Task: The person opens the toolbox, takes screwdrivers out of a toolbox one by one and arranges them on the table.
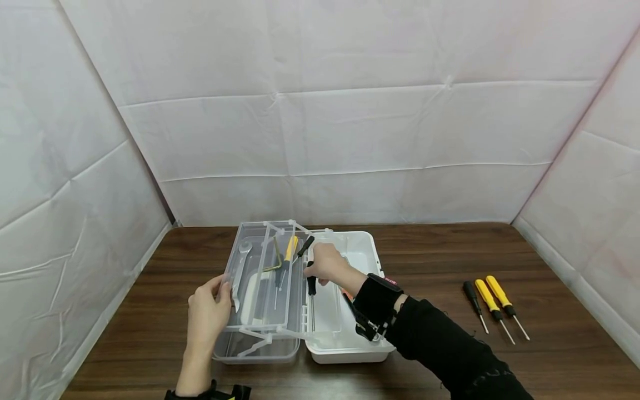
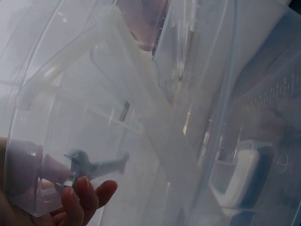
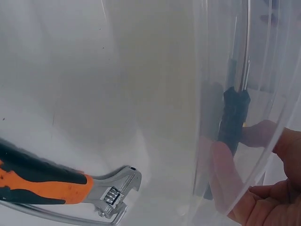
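Clear plastic is forming the upper tray, which is standing out to the left of the white base on pale folding links. The left hand is gripping the tray's outer edge; how firmly it is pressing cannot be told. The right hand is pinching a black-handled screwdriver at the inner side of the base, the shaft pointing toward the near side; the right wrist view is showing the tool through a clear wall, and whether its tip is bearing on anything cannot be told. Principal hazard, as judged: the tray is apparently depending on the links, so a downward pull by the left hand could be tipping it and sending the loose spanner, hex key and yellow-handled screwdriver sliding. Second: the long shaft could be catching on the clear wall, should the right hand be twisting the handle too early. Third: the right wrist strap is passing over the orange-and-black adjustable wrench, and a low sweep could be snagging it. Three further screwdrivers are lying on the table, well apart from both hands, and are presenting little risk.
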Demonstrator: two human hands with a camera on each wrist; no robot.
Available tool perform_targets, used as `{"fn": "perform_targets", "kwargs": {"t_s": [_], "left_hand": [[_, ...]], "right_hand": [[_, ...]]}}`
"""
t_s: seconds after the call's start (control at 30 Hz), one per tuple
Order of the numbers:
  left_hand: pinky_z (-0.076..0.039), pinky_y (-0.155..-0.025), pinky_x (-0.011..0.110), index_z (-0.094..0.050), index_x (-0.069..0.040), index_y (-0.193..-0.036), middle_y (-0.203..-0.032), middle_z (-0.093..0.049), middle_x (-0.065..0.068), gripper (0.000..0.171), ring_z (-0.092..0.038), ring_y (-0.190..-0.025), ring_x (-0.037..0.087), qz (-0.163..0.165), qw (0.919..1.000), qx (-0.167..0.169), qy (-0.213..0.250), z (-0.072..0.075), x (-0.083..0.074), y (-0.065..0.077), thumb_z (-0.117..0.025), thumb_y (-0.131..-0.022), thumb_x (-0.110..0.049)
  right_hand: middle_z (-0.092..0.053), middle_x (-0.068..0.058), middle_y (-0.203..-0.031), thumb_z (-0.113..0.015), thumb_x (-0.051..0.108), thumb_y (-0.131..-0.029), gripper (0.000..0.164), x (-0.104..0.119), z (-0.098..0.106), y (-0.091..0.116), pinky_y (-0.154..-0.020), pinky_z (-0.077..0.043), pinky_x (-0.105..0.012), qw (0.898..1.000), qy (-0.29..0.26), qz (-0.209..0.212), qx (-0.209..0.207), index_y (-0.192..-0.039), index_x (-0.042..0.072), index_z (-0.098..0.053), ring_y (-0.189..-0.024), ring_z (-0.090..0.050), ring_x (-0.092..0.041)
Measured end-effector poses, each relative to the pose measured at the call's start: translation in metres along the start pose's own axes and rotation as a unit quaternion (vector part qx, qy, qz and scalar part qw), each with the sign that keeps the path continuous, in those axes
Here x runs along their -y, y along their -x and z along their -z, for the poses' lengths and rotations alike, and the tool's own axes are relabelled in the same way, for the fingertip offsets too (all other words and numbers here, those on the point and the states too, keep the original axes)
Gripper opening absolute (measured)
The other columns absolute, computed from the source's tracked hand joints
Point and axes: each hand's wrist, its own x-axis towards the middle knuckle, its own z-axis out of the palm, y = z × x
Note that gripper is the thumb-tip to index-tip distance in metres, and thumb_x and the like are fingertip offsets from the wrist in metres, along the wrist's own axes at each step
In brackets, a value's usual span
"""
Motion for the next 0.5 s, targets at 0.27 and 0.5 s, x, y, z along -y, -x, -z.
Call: {"fn": "perform_targets", "kwargs": {"t_s": [0.27,0.5], "left_hand": [[-0.041,-0.076,0.052,-0.056,0.010,-0.110,-0.099,-0.058,0.029,0.030,-0.054,-0.096,0.043,-0.004,1.0000,-0.004,-0.001,0.000,0.001,0.000,-0.045,-0.088,-0.007],[-0.041,-0.075,0.052,-0.056,0.010,-0.110,-0.099,-0.058,0.030,0.031,-0.054,-0.095,0.042,-0.001,1.0000,-0.002,0.000,0.000,0.000,-0.001,-0.045,-0.088,-0.007]], "right_hand": [[-0.046,-0.002,-0.039,-0.066,0.020,-0.079,0.035,0.003,-0.003,0.014,-0.035,-0.037,-0.020,0.997,0.061,0.043,-0.020,-0.051,0.007,-0.049,-0.032,-0.046,-0.011],[-0.046,-0.001,-0.039,-0.070,0.013,-0.073,0.029,0.005,-0.006,0.026,-0.032,-0.037,-0.019,0.997,0.054,0.055,-0.027,-0.051,0.005,-0.052,-0.028,-0.045,-0.009]]}}
